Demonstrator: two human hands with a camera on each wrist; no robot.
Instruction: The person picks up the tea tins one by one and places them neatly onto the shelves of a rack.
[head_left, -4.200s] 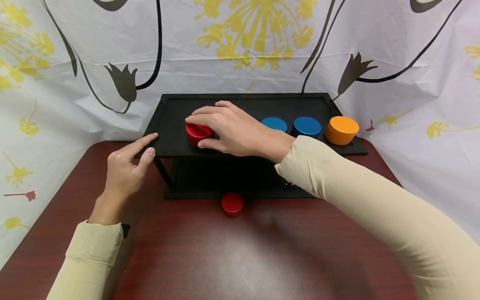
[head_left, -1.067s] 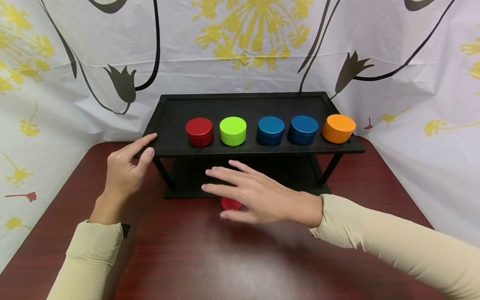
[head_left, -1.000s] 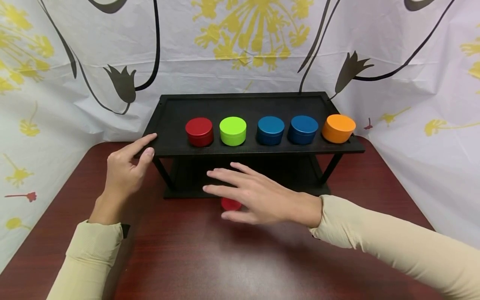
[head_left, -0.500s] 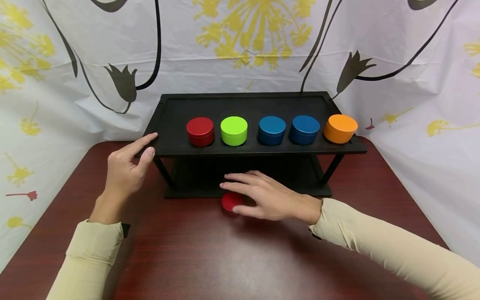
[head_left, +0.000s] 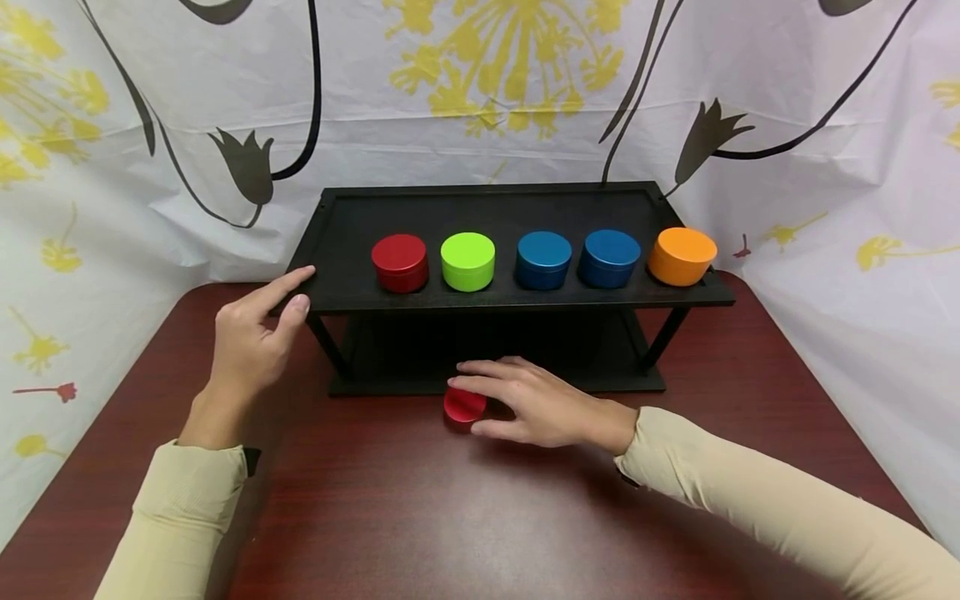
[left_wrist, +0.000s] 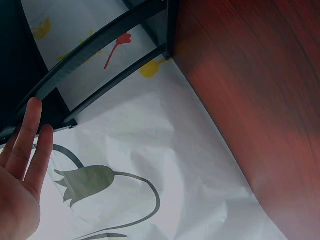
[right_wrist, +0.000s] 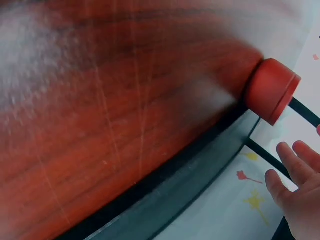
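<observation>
In the head view a red round tin (head_left: 464, 405) sits on the table against the lower front edge of a black two-tier shelf (head_left: 360, 223). Over and to the right of it is my right hand (head_left: 536, 406), fingers spread and thumb beside its near side; the right wrist view shows the fingertips (right_wrist: 282, 150) apart from the red tin (right_wrist: 272, 91). My left hand (head_left: 251, 346) rests its fingers on the upper tier's left front corner. Along that tier stand another red tin (head_left: 400, 263), a lime-green tin (head_left: 468, 262), two blue tins (head_left: 543, 261) and an orange tin (head_left: 681, 257).
Dark reddish wooden table (head_left: 420, 517) stretches in front of the shelf. A white patterned sheet (head_left: 465, 158) hangs behind and at both sides. Black posts (head_left: 664, 337) hold up the upper tier, with the lower tier (head_left: 495, 367) recessed beneath it.
Earlier, my right hand was on the upper tier's red tin. It has since come down to the table's red tin, with its fingers drawing in slightly. My left hand has stayed put.
</observation>
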